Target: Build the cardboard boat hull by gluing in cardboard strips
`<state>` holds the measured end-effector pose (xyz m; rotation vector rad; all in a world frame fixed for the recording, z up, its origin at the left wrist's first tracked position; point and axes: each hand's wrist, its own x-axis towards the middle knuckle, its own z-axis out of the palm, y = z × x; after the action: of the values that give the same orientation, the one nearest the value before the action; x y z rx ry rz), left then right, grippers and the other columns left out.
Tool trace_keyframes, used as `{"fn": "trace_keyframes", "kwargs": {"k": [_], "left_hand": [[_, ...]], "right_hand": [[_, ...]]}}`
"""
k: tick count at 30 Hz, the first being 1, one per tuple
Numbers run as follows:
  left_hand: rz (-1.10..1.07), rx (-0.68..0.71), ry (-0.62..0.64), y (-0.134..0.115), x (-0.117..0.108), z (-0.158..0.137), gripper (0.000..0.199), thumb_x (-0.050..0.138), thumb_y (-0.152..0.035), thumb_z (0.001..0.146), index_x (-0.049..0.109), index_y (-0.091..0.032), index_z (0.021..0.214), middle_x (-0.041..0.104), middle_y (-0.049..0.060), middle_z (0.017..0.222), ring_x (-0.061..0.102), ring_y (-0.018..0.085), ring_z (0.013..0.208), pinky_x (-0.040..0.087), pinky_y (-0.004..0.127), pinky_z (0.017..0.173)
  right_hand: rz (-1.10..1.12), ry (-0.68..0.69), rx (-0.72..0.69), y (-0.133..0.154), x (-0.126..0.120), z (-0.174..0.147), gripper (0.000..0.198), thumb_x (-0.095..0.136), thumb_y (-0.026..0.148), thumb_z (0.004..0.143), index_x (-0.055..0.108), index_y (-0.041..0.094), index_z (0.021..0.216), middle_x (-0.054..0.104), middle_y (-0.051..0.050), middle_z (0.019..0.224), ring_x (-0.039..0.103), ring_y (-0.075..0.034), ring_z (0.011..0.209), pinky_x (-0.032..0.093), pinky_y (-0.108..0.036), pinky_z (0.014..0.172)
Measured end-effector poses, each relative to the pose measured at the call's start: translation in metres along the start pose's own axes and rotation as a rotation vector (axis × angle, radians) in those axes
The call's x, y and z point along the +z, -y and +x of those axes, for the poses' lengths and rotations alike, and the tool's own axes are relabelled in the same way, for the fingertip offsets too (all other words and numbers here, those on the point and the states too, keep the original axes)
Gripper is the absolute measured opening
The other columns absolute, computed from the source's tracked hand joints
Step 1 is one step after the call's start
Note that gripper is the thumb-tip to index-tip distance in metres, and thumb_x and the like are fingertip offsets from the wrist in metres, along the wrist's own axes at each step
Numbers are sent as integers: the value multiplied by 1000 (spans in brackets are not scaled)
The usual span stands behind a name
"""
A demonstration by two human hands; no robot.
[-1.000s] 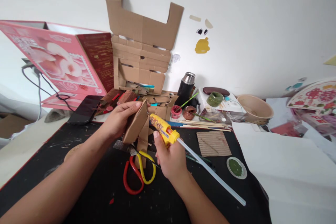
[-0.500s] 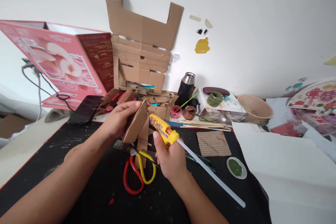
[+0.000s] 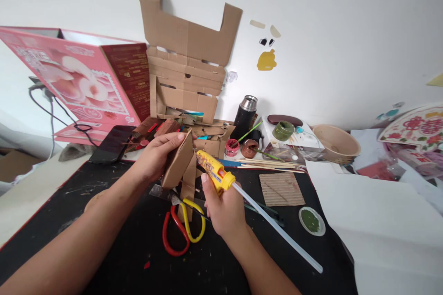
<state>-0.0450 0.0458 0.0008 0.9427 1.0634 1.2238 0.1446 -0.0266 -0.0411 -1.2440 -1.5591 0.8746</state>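
Note:
A tilted piece of cardboard is held by its upper left edge in my left hand, thumb on top. My right hand is closed round the handle of a yellow hot glue gun. A long translucent glue stick sticks out of the gun's back end toward the lower right. The gun's nozzle is close to the far side of the cardboard, and I cannot tell whether it touches. Below my hands lie scissors with one red and one yellow handle, beside a cardboard strip.
Behind my hands stand an unfolded cardboard box, a pink box and a black flask. To the right are open paint jars, thin wooden sticks, corrugated cardboard, and a dish of green paint.
Almost everything stays in place. The glue gun and its stick have shifted very slightly to the left.

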Motion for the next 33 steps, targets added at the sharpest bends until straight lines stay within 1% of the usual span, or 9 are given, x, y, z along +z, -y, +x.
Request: {"fn": "trace_keyframes", "kwargs": {"k": [7, 17, 21, 26, 29, 33], "left_hand": [[-3, 4, -4, 0, -1, 1, 48, 95, -57, 67, 85, -18, 93, 81, 7, 79, 69, 20, 62, 55, 27, 58], [19, 18, -31, 0, -3, 1, 44, 90, -55, 72, 85, -18, 95, 82, 8, 83, 70, 21, 63, 55, 29, 56], [17, 23, -24, -1, -3, 1, 46, 92, -57, 70, 85, -18, 95, 83, 9, 85, 69, 21, 62, 55, 29, 56], [14, 30, -40, -5, -1, -1, 46, 94, -56, 65, 84, -18, 89, 81, 7, 78, 67, 20, 59, 53, 28, 55], [9, 29, -46, -6, 0, -1, 45, 93, -56, 67, 84, -18, 88, 80, 7, 75, 67, 20, 58, 51, 28, 53], [31, 43, -50, -4, -2, 0, 45, 90, -56, 71, 84, -17, 92, 81, 9, 77, 72, 24, 64, 53, 30, 57]], "right_hand": [[8, 16, 58, 6, -3, -2, 52, 51, 60, 105, 60, 23, 70, 52, 1, 46, 56, -16, 42, 40, -22, 40], [-1, 20, 36, 7, -3, -2, 53, 52, 59, 105, 61, 23, 67, 51, 1, 43, 55, -16, 40, 40, -23, 40], [-11, 24, 45, 7, -3, -2, 54, 51, 60, 105, 59, 24, 65, 51, 1, 44, 56, -16, 41, 40, -23, 41], [-11, 35, 35, 7, -3, -2, 54, 51, 58, 105, 61, 23, 66, 50, 2, 43, 54, -16, 40, 40, -23, 40], [-19, 24, 23, 7, -3, -3, 54, 52, 58, 106, 64, 23, 67, 51, 1, 43, 55, -16, 41, 40, -23, 41], [-35, 30, 11, 7, -3, -3, 54, 51, 58, 106, 63, 23, 67, 51, 1, 43, 55, -16, 42, 40, -23, 41]]}}
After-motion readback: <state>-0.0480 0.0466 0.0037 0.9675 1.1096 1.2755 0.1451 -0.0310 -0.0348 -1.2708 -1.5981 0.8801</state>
